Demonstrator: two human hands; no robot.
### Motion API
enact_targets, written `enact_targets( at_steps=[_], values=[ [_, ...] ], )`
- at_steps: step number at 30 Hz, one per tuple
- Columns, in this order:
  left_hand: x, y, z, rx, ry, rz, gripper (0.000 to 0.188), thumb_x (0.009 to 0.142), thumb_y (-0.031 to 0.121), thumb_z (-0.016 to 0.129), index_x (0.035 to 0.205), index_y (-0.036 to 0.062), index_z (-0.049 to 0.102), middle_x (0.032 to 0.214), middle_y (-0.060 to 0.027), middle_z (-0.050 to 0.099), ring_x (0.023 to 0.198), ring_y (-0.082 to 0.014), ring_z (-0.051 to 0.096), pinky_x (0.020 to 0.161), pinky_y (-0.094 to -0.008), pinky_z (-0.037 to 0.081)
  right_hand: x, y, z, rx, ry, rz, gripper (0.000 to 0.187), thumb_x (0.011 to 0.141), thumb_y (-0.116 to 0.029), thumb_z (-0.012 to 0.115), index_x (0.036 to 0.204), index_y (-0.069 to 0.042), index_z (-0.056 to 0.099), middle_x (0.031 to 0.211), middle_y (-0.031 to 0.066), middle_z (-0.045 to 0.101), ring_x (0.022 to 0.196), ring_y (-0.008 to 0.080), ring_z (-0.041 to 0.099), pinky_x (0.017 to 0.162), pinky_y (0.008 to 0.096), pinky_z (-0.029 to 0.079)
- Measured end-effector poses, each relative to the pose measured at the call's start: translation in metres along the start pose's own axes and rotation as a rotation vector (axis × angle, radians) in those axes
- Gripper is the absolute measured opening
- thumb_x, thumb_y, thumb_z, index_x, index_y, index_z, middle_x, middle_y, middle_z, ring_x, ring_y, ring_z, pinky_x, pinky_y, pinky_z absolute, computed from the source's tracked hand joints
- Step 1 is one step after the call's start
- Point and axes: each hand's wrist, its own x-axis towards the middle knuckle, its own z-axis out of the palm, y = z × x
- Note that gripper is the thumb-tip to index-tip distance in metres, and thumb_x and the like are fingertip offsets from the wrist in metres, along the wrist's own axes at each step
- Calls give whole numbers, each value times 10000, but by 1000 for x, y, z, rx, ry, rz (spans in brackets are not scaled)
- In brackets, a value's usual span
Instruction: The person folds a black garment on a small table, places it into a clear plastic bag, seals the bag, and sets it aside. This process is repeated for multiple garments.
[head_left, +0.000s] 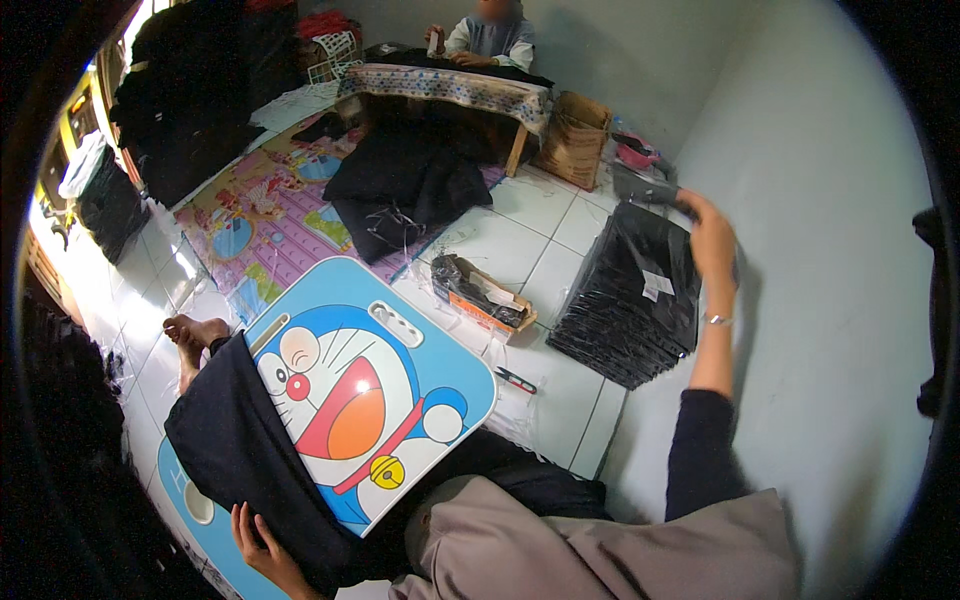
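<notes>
A black cloth (pixel 255 450) lies folded over the left part of a light-blue lap table (pixel 462 372) with a cartoon face on it. My left hand (pixel 268 552) rests on the cloth's near edge, fingers apart and flat. Off to the right, my stretched-out right hand (pixel 712 240) is closed on the end of a flat dark piece (pixel 645 186); motion blur hides its kind. That piece is just above the far end of a tall stack of black folded packets in clear wrapping (pixel 640 290), which carries a small white label.
Thread snips (pixel 516 380) and an open orange-white box (pixel 485 308) with dark contents are on the tiled floor. Black cloth (pixel 400 185) lies heaped on a pink patterned mat (pixel 275 215). A person (pixel 488 40) sits behind a low table (pixel 445 85). The wall (pixel 800 250) bounds the right.
</notes>
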Motion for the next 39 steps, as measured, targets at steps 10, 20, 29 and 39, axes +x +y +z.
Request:
enact_targets(
  at_steps=[10, 20, 29, 39],
  values=[
    [-3, 10, 3, 168, 170, -250, 311, 909, 180, 621, 1126, -42, 596, 1080, -195, 612, 982, -332, 583, 845, -418, 448, -145, 29, 78, -105, -526, 341, 556, 891, -244, 624, 1393, -370, 419, 1523, 23, 307, 1371, 343, 323, 1032, 735, 222],
    [-31, 15, -15, -75, 89, -549, 288, 878, 227, 669, 880, -56, 614, 717, -161, 599, 633, -250, 572, 634, -338, 455, -79, -140, 115, 330, -567, 122, 448, 909, -164, 593, 1317, -8, 496, 1419, 230, 409, 1326, 334, 394, 1080, 410, 325],
    [-42, 46, -26, -67, 247, -594, 257, 892, 216, 648, 830, -32, 618, 720, -127, 599, 639, -265, 590, 590, -367, 452, -146, -462, 111, 1305, -1045, -605, 331, 863, -207, 662, 1101, 18, 614, 959, 215, 645, 778, 349, 650, 723, 402, 515],
    [-60, 67, -20, 7, 391, -331, 139, 801, 50, 691, 907, -33, 654, 812, -144, 613, 685, -298, 575, 631, -365, 455, -173, -492, 94, 1245, -873, -454, 378, 860, -171, 676, 1176, -14, 539, 650, 94, 585, 557, 201, 579, 535, 319, 447]
  ],
)
